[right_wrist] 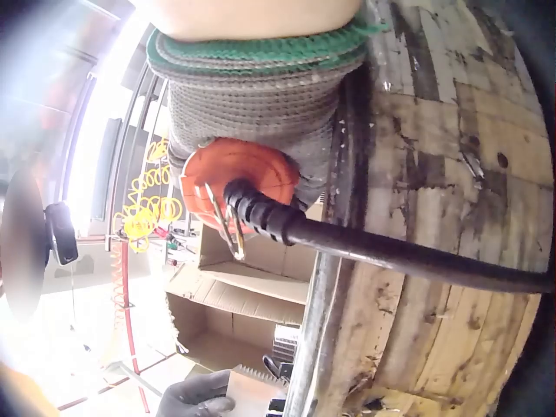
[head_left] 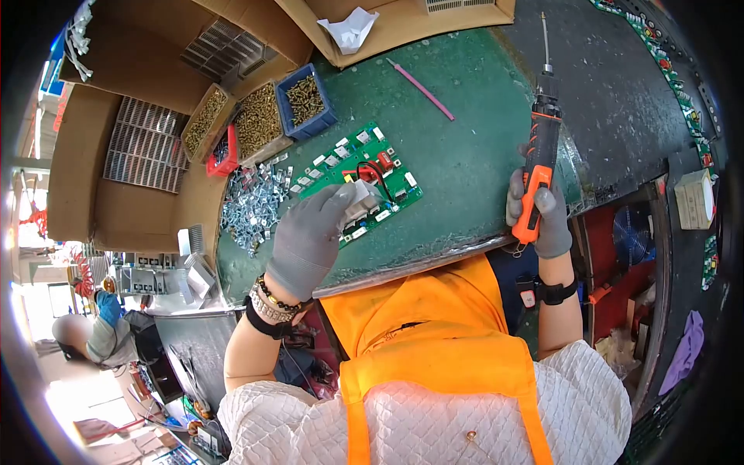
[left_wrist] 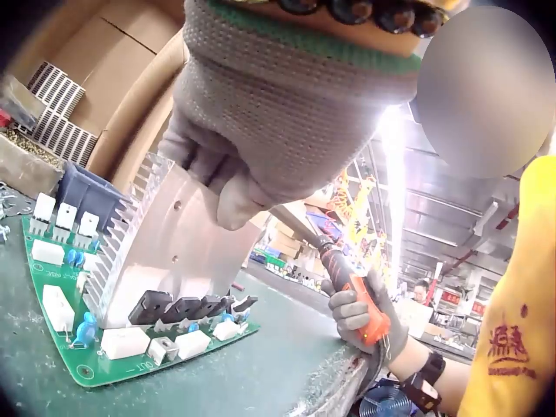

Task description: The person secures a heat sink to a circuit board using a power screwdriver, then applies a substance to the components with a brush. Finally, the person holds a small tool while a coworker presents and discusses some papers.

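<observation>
My gloved left hand (head_left: 306,242) grips the top of a finned metal heat sink (left_wrist: 187,248). The heat sink stands upright on a green circuit board (head_left: 404,198), which lies on the green tabletop. In the left wrist view, a row of black transistors (left_wrist: 182,308) lines its foot, beside white and blue components. Off to the right, my gloved right hand (head_left: 549,221) holds an orange-and-black electric screwdriver (head_left: 545,132), its bit pointing away from me. The right wrist view shows the black power cord (right_wrist: 373,252) leaving the screwdriver's orange end.
Left of the board lies a heap of metal clips (head_left: 256,203). Behind it stand a blue bin (head_left: 325,122) and other bins of brass-coloured screws (head_left: 260,116). Cardboard boxes (head_left: 74,167) hold more heat sinks. A pink stick (head_left: 422,91) lies farther back. Another person (head_left: 108,341) sits far left.
</observation>
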A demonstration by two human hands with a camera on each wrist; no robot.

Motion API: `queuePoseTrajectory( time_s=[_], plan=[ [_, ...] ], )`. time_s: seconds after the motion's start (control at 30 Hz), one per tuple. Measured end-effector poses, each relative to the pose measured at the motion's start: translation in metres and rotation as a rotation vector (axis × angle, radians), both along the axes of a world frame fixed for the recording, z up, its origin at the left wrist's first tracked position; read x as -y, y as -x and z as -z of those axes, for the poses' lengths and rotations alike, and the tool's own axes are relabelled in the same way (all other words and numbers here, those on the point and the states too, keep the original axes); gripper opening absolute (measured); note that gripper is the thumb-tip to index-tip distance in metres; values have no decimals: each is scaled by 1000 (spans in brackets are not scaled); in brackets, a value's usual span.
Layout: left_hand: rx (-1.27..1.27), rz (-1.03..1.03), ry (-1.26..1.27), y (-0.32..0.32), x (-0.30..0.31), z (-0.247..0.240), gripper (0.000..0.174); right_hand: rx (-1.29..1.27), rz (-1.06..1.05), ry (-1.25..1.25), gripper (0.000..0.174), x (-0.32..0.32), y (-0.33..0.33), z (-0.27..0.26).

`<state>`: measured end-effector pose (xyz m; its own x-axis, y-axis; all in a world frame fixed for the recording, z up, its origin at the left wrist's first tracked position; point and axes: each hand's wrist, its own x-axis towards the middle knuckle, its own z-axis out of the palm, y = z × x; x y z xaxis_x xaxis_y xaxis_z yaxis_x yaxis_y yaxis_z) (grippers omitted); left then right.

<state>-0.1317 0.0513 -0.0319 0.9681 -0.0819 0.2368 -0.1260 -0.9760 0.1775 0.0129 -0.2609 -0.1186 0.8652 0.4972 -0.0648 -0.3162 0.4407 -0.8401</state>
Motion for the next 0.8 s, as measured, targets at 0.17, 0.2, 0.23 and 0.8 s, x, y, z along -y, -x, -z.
queuePoseTrajectory(
  time_s=[0.17, 0.2, 0.23, 0.8],
  plan=[
    [-10, -16, -3, 0, 1, -1, 45, 5, 0, 5, 93, -2, 0, -3],
    [2, -14, 1, 0, 0, 0, 45, 5, 0, 5, 93, -2, 0, -4],
    [14, -11, 5, 0, 0, 1, 45, 5, 4, 4, 93, -2, 0, -5],
    [-52, -81, 57, 0, 3, -3, 37, -3, -17, -15, 87, 0, -1, 0]
  ],
)
